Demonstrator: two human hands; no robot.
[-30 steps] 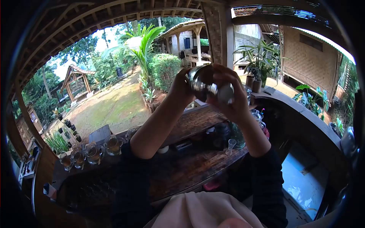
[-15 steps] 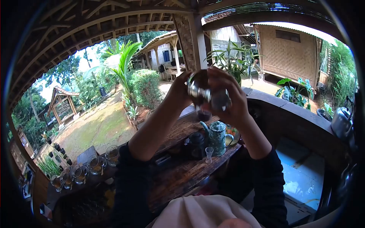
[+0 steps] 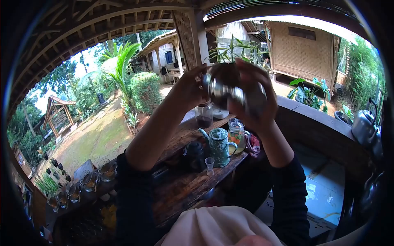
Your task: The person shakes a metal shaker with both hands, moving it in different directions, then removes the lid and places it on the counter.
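Both hands are raised in front of the face around a shiny metal vessel, which is blurred and tilted. My left hand grips its left side. Wrapped round the right side is my right hand. Below them on the wooden counter stand a green speckled enamel pot, a dark pot or grinder, a small clear glass and a patterned glass jar. Behind the hands a clear jar with dark contents shows partly.
Several glass cups line the ledge at the left. A red cloth lies by the jar. Silver kettles stand on the right wall, above a pale blue surface. Potted plants and a woven-wall building are beyond.
The view has shifted, so the surroundings sit further left. My hands have turned the metal vessel and brought it slightly closer, still holding it. More of the patterned jar and red cloth shows.
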